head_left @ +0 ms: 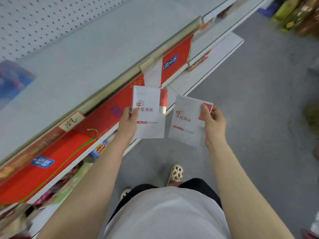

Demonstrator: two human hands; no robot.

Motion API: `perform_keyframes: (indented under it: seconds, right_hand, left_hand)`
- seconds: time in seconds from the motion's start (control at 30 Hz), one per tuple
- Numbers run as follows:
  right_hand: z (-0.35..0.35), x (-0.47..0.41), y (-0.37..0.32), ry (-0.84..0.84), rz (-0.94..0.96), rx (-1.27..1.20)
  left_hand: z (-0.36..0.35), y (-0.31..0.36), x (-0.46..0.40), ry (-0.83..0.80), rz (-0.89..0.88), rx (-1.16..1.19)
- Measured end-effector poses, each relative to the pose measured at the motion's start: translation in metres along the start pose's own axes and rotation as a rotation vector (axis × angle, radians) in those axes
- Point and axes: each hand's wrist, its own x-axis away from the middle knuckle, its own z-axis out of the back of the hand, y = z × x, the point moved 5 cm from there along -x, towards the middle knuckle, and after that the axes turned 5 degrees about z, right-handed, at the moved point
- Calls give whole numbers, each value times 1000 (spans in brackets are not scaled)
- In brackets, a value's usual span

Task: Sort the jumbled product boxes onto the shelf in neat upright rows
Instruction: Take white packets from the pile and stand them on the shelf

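I hold two flat white product boxes with red corner patches and red print, one in each hand, out over the aisle floor beside the shelf. My left hand (128, 120) grips the left box (151, 118) by its left edge, thumb on the front face. My right hand (213, 122) grips the right box (187, 123) by its right edge, thumb over the red patch. Both boxes face me, nearly upright, the right one tilted a little. The white top shelf (82, 54) runs diagonally at the left, its surface mostly bare.
A pegboard back panel (43, 16) rises behind the shelf. A blurred blue package (12, 80) sits at its far left. Red banners and a handwritten price tag (70, 121) hang on the shelf's front edge. Lower shelves hold packaged goods. Grey floor lies to the right; goods stand at top right.
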Motion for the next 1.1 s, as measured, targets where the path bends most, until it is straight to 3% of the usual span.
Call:
perform_keyframes:
  seconds: [0.3,0.63,0.93,1.1]
  right_hand:
    - [108,-158,-44,75,25,18]
    - [157,-354,-73,193,17,-21]
    - [185,-550,-149,250,39,-29]
    - [184,-670,-192,179,83,-44]
  left_hand:
    - [-202,83,-64,-187,-36,-7]
    - [-377,171,-197,-328,-87,-66]
    - [-522,302,-318,-347,-140,-107]
    - [-581,357,-377,-281,-165,-39]
